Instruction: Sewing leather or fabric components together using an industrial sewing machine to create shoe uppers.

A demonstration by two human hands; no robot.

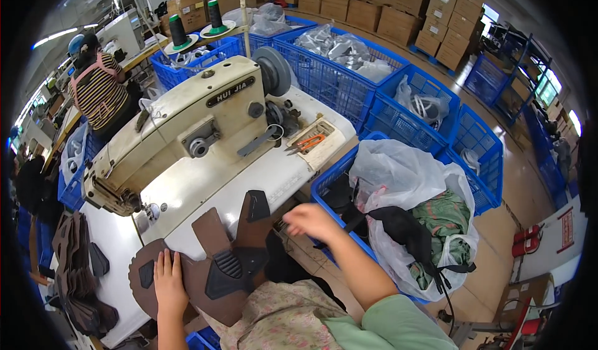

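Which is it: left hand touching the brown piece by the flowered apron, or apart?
Touching. The head view shows the left hand laid palm-down on the brown piece, hiding part of it.

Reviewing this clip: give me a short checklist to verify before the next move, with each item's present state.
1. Left hand on the brown piece: ok, laid flat on it.
2. Right hand clear of the piece: ok, raised to its right.
3. Right hand free of small items: cannot tell, fingers curled.
4. Piece wholly on the white tabletop: not ok, part reaches past the near edge.
5. Stack of brown pieces apart from this one: ok, to its left.
6. Needle threaded on the sewing machine: cannot tell, too small.
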